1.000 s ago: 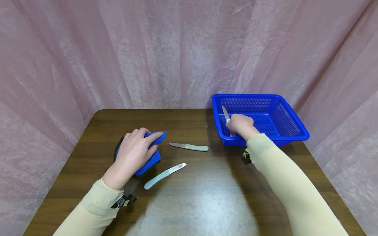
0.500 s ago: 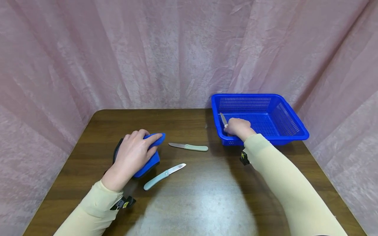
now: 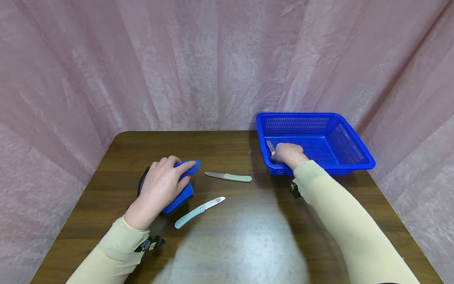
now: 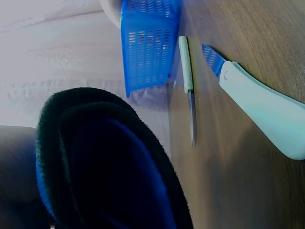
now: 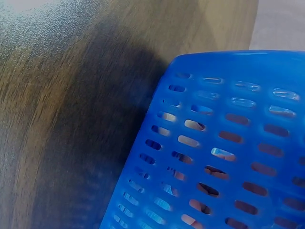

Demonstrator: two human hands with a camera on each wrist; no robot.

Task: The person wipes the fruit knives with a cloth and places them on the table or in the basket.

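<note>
In the head view my left hand (image 3: 159, 187) holds a folded blue cloth-like piece (image 3: 181, 199) with black edging, at the left of the table. Its fuzzy dark rim and blue inner side (image 4: 119, 167) fill the lower left wrist view. My right hand (image 3: 289, 154) reaches inside the blue basket (image 3: 315, 115) and grips a small knife (image 3: 271, 147), blade pointing away; the fingers hide most of the handle. Between the hands lie a knife with a pale green handle (image 3: 238, 178) and, nearer, a knife with a light blue-green handle (image 3: 188, 218).
The blue basket has slotted walls (image 5: 238, 157) and stands at the back right of the wooden table (image 3: 177, 146). A pink curtain (image 3: 198, 67) hangs behind the table and along its sides.
My right hand has lowered the knife deeper into the basket, and its blade now lies flatter near the left wall. My left hand and the two knives on the table stay in place.
</note>
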